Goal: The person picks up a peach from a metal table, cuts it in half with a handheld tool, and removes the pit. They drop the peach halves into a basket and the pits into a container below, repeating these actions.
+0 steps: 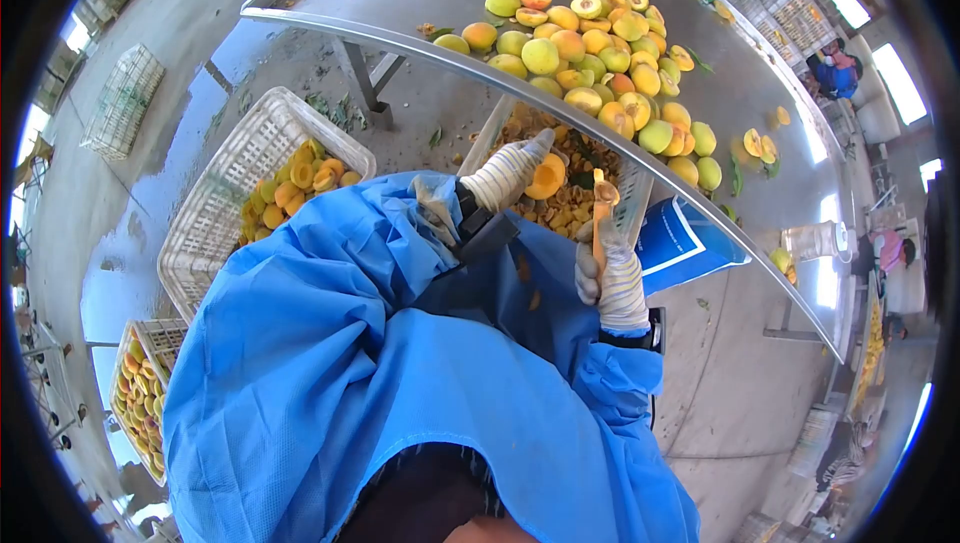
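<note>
Wet concrete floor and a long stainless-steel table (400, 13) fill a fisheye view looking down over a person's blue gown (400, 363). A heap of whole and halved peaches (580, 53) lies along the table's near edge, seemingly so the fruit is within arm's reach. Both hands wear striped knit gloves, probably for grip on slippery fruit. The left hand (508, 173) is closed around a peach half (546, 179), cut face turned towards the other hand. The right hand (612, 278) is clenched on an orange-handled pitting tool (600, 208), held upright with its tip just beside the fruit. Both are held above a white plastic crate (486, 135) tucked under the table edge, which holds stones and scraps; holding the fruit there appears to let waste drop straight in. At the person's left, low on the floor, a white basket (225, 178) holds peach halves, and a second crate of halves (160, 338) stands nearer the person's body, both apparently placed where the left arm can drop fruit. A blue sack (685, 243) hangs near the right hand. Another person in blue (835, 71) is at the table's far end, well apart.
</note>
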Demonstrator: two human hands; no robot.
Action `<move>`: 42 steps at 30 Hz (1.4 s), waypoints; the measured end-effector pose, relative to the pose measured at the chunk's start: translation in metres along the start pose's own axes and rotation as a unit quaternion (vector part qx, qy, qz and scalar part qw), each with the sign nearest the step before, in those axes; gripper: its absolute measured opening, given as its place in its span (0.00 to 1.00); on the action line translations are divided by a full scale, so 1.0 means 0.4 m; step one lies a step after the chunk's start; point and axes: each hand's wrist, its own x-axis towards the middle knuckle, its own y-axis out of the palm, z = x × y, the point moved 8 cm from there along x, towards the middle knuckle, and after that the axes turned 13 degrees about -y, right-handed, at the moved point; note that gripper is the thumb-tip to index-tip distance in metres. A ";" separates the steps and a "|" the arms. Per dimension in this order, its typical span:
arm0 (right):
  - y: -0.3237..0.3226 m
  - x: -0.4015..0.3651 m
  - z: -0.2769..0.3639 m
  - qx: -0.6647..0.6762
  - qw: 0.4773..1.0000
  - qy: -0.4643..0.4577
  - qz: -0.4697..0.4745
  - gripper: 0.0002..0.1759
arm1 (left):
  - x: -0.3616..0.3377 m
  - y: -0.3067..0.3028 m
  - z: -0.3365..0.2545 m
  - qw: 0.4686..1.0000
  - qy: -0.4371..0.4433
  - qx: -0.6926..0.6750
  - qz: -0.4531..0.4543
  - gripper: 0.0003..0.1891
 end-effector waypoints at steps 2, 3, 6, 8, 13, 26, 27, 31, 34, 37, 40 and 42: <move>-0.081 0.025 0.003 -0.243 0.969 -0.011 -0.049 0.24 | -0.012 0.020 -0.014 0.998 0.032 -0.014 0.047 0.24; -0.115 0.049 0.030 -0.380 0.912 -0.144 -0.050 0.25 | -0.020 0.021 -0.013 0.998 0.017 -0.048 0.044 0.24; -0.121 0.053 0.052 -0.552 0.774 -0.307 -0.038 0.34 | -0.073 0.011 -0.081 0.993 0.096 0.055 0.030 0.23; -0.134 0.049 0.044 -0.562 0.766 -0.309 -0.047 0.33 | -0.131 -0.038 -0.143 0.984 0.124 0.129 -0.008 0.21; -0.121 0.032 0.049 -0.505 0.836 -0.212 -0.042 0.31 | -0.282 -0.346 -0.236 0.915 0.181 0.277 -0.232 0.17; -0.087 0.044 0.109 -0.570 0.805 -0.162 -0.039 0.30 | -0.396 -0.591 -0.444 0.719 0.215 0.552 -0.363 0.13; -0.075 0.049 0.148 -0.525 0.831 -0.178 -0.050 0.30 | -0.367 -0.588 -0.509 0.716 0.264 0.534 -0.364 0.13; -0.126 0.143 0.245 -0.506 0.764 -0.394 -0.077 0.32 | -0.191 -0.655 -0.722 0.776 0.227 0.425 -0.406 0.21; -0.147 0.233 0.293 -0.323 0.887 -0.300 -0.139 0.31 | -0.026 -0.782 -0.842 0.780 0.183 0.392 -0.451 0.32; -0.175 0.323 0.284 -0.214 0.900 -0.332 -0.183 0.28 | 0.115 -0.930 -0.918 0.754 0.148 0.376 -0.518 0.41; -0.214 0.364 0.244 -0.234 0.887 -0.351 -0.187 0.28 | 0.237 -1.035 -0.962 0.740 0.044 0.373 -0.557 0.49; -0.201 0.357 0.240 -0.240 0.882 -0.356 -0.195 0.29 | 0.311 -1.089 -0.995 0.768 0.100 0.350 -0.527 0.49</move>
